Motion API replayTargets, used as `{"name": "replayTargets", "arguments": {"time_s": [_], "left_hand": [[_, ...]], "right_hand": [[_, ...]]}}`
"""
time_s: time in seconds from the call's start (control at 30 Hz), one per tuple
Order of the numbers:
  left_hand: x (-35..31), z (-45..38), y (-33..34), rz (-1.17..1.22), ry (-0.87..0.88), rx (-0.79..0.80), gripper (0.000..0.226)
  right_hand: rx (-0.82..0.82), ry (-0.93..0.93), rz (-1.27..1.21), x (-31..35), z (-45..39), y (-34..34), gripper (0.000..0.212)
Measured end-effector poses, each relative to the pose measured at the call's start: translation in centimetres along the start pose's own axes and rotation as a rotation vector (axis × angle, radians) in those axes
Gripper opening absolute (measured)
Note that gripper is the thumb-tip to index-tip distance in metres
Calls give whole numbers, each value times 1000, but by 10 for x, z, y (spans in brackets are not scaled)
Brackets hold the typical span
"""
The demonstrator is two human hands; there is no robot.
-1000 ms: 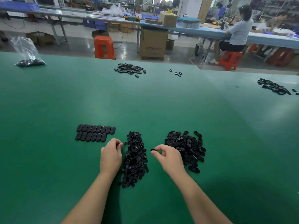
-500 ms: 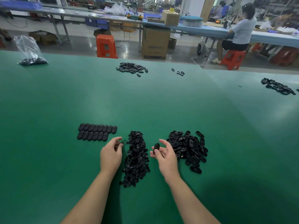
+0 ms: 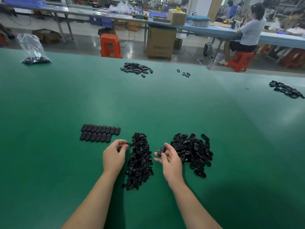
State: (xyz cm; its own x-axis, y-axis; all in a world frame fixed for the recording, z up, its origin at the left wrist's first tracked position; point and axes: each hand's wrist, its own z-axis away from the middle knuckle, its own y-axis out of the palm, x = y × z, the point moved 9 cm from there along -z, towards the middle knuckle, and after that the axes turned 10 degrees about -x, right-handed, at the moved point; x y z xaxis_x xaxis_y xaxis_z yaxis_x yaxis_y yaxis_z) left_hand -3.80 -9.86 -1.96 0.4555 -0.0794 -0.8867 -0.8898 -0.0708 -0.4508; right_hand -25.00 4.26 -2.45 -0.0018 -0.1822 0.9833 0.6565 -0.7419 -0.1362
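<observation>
Head view looks down across a broad green table. Beyond its far edge, a cardboard box and an orange stool stand on the workshop floor. On the far part of the table lie a plastic bag of dark parts at the left and a far pile of black pieces near the middle, both well apart from the work.

Close to the person sit two heaps. The shell heap of black oval pieces is on the right, and near it on the left is the insert heap, a long drift of much smaller black parts. Further left, the finished rows lie flat in two neat lines, each piece touching its neighbour.

The left hand sits beside the insert heap with its fingers curled. Thumb and forefinger pinch what looks like one small insert at the heap's upper left edge; it is too small to make out further. The right hand is between the two heaps, thumb and fingertips closed on one oval shell while the other fingers fan out loosely.

The step in hand seems to be the joining of one piece: each hand has its half, and the two are not yet together. The next move likely calls for bringing the hands together and turning the shell so that its hollow side meets the insert. The insert is then pressed home, and the piece laid at the open end of the shorter, nearer row.
</observation>
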Motion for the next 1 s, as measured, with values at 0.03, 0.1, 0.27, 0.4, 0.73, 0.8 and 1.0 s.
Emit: {"name": "replayTargets", "arguments": {"time_s": [0.03, 0.1, 0.27, 0.4, 0.73, 0.8, 1.0], "left_hand": [[0, 0, 0, 3, -1, 2, 10], [0, 0, 0, 4, -2, 5, 10], [1, 0, 0, 0, -14, 9, 9], [1, 1, -2, 28, -36, -4, 11], [2, -2, -2, 144, -108, 26, 16], [4, -3, -1, 169, -143, 33, 17], [-2, 0, 0, 126, -127, 44, 13]], "right_hand": [[1, -16, 10, 2, 0, 0, 39], [3, -42, 44, 3, 1, -1, 35], [33, -67, 87, 2, 5, 2, 26], [56, -162, 175, 7, 6, 4, 29], [49, -170, 185, 2, 2, 4, 24], [46, -194, 204, 5, 2, 4, 26], [81, -148, 160, 1, 0, 7, 30]]}}
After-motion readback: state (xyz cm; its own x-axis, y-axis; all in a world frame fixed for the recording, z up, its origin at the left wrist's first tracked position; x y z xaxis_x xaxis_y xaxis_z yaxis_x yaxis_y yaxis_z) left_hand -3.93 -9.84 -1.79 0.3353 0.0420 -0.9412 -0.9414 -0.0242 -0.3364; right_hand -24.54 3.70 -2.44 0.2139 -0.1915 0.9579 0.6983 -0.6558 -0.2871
